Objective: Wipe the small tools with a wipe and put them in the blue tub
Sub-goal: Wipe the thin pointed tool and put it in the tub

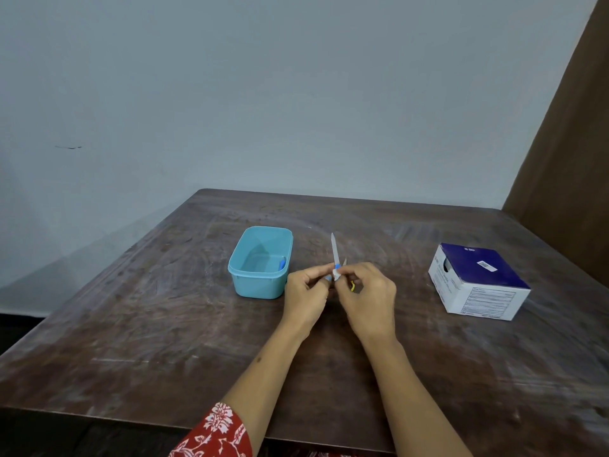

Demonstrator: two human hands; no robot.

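1. Both hands meet at the centre of the frame. The left hand [308, 288] has its grip clamped on the lower end of a slim pale tool [334, 250], which stands nearly upright with its tip pointing to the top of the frame. A bit of blue shows where the fingers close on it.
2. The right hand [367, 296] has its grip pinched together on a small white wipe [336, 275], pressed against the tool just above the left fingers. Holding one end steady probably lets the other hand slide the wipe along the shaft.
3. A small yellow thing [352, 286] peeks out under the right hand; what it is cannot be told.
4. Left of centre, the blue tub [260, 262] stands open on the counter [164, 308], just beside the left hand, probably so a cleaned tool can be dropped in with a short move. A small blue item [282, 263] lies against its right inner wall, likely a piece already placed.
5. At the right of the frame, well apart from the hands, sits a white and dark blue box [479, 282]. Its top carries a barcode sticker and a small white mark resembling "BD"; the printed panels on its sides are too small to read.
6. A red sleeve [214, 433] with white flowers shows at the bottom edge.
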